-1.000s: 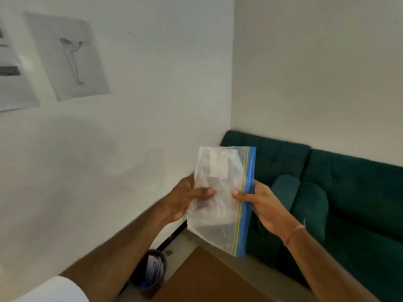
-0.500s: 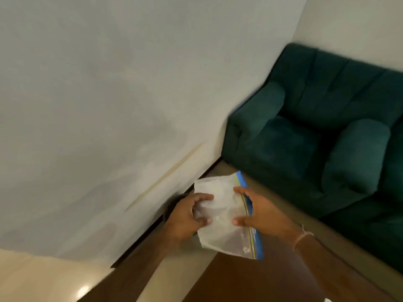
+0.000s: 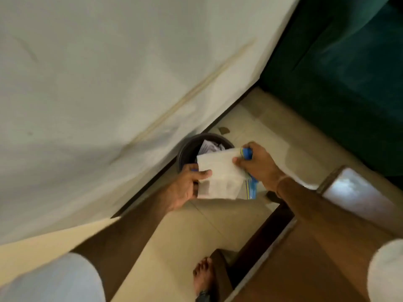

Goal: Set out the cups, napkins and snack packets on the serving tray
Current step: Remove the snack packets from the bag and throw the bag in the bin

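I hold a clear plastic zip bag with a blue seal strip between both hands, low over the floor. My left hand pinches its left edge with thumb on top. My right hand grips the blue seal end. The bag hangs just above and in front of a dark round waste bin that holds crumpled paper. No cups, napkins, snack packets or serving tray are in view.
A white wall runs along the left, the bin against its base. A dark green sofa fills the upper right. A brown wooden table sits at the lower right. My bare foot stands on the beige tiled floor.
My view has tilted down from the wall and sofa to the floor. Both hands have lowered the bag from chest height to just over the waste bin.
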`<state>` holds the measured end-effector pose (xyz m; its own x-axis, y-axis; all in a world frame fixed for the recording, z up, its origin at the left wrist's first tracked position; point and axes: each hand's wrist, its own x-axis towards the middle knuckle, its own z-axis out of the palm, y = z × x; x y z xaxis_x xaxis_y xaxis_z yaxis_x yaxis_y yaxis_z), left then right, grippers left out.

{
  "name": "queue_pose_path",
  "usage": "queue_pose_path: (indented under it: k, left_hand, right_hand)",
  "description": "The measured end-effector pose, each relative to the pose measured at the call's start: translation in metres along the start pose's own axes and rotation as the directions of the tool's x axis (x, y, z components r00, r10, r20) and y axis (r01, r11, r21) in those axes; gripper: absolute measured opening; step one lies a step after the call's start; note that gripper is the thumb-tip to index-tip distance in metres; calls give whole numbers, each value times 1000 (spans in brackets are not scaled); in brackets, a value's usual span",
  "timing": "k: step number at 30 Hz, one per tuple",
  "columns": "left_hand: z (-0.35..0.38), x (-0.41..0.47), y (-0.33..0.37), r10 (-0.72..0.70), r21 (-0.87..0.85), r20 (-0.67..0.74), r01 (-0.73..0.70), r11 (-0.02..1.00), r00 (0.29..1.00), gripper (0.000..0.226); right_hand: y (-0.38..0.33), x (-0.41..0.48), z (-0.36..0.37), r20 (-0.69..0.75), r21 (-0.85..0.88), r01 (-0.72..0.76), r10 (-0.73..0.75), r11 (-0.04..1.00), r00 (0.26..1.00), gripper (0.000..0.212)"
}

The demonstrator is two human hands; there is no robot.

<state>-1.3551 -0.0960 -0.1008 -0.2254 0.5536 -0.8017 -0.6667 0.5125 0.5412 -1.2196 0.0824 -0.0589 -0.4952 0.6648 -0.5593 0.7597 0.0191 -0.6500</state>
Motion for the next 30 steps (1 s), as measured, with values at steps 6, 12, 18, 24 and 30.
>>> queue_pose_path:
  k: [6,12,18,24,30]
  left_hand:
    - [-30,125,-39,177,329,-364,-52,943,914,69]
    - [-31,183,-83,287,728,-280,8,686,916,50]
    - [-27,196,-94,356,777,-183,-88,624,916,51]
    - [-35,192,-92,359,780,-158,-107,616,920,55]
    - [-29,150,-65,423,834,-102,-154,530,900,80]
  right_hand:
    - [54,103,86,90,172,-240,228,955,970,81]
    - [86,161,155,70,-504,183,-172,844,983,43]
    - [132,190,205,121,-601,192,-149,776,981,38]
    - [128,181,193,180,-557,212,-132,803,975,72]
    - [79,148,146,160,-569,256,-200,782,967,84]
